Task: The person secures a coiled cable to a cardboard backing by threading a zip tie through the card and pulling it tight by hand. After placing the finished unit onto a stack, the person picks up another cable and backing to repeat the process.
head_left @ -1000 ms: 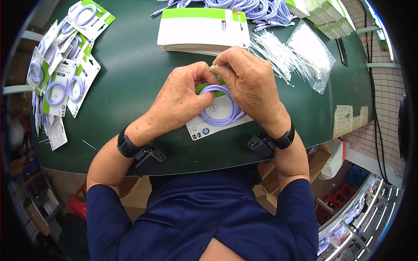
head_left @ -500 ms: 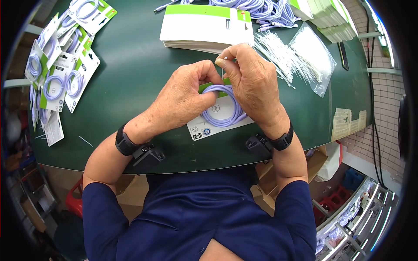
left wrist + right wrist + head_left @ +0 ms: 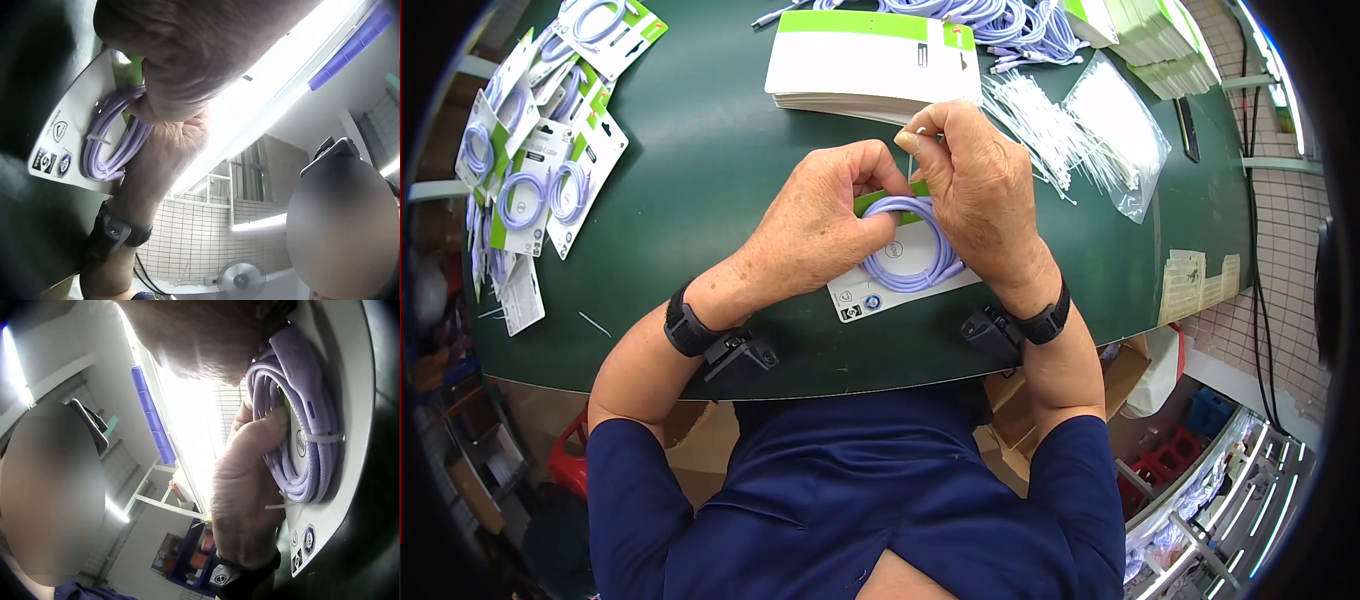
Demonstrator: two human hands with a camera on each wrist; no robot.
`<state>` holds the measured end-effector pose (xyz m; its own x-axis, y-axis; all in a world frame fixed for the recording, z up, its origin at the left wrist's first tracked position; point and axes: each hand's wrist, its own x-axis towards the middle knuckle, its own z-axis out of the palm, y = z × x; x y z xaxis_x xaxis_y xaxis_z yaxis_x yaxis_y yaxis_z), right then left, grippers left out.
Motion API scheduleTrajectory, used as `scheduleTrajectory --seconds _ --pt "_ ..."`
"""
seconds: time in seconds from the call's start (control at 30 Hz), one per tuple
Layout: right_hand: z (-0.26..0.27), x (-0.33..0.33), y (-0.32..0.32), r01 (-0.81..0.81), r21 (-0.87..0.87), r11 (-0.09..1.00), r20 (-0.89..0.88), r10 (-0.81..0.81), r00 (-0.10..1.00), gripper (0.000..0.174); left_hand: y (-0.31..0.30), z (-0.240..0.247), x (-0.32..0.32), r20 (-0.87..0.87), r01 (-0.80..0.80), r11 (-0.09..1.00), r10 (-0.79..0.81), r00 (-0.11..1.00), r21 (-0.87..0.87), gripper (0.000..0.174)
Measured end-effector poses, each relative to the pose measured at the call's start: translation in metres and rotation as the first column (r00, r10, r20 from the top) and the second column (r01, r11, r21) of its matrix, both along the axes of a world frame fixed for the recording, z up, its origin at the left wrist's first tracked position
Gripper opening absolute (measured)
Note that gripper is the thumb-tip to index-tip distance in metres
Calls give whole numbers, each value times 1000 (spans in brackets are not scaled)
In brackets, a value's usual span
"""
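A lilac cable [image 3: 912, 284], wound in a coil, lies on a white and green card [image 3: 855, 302] over the table in the head view. My left hand [image 3: 820, 210] grips the coil and card at their left side, its thumb inside the loop. My right hand [image 3: 990, 195], at the coil's upper right, pinches a thin white cable tie [image 3: 911, 166] between thumb and forefinger; the tie stands up from the card's green top. In the right wrist view, another white tie [image 3: 322, 437] binds the coil near the cable's plug [image 3: 300, 369].
Behind the hands stands a stack of cards [image 3: 870, 65], with loose lilac cables [image 3: 1010, 30] beyond. White cable ties [image 3: 1035, 130] and a clear plastic bag [image 3: 1115, 140] lie to the right. Several carded cables [image 3: 540, 175] are piled at the left. The table edge [image 3: 840, 398] runs before the body.
My right hand has risen slightly away from the coil, so more of the white cable tie shows beneath its fingertips. My left hand keeps its hold on the coil.
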<state>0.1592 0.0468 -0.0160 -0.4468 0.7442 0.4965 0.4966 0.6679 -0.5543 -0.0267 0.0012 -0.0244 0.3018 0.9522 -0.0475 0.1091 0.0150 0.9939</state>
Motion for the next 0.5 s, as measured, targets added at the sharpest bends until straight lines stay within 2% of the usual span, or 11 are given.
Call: scheduleTrajectory --seconds 0.27,0.37,0.5 --pt "-1 -1 0 11 -1 1000 -40 -11 999 13 1 2 -1 -15 1 1000 -1 1000 -1 13" --pt "4 0 0 -14 3 1000 -143 15 990 16 2 5 -2 -16 -1 1000 1 1000 9 13" --pt "16 4 1 -86 -10 996 -157 83 984 18 3 11 -6 -8 0 1000 0 1000 9 14"
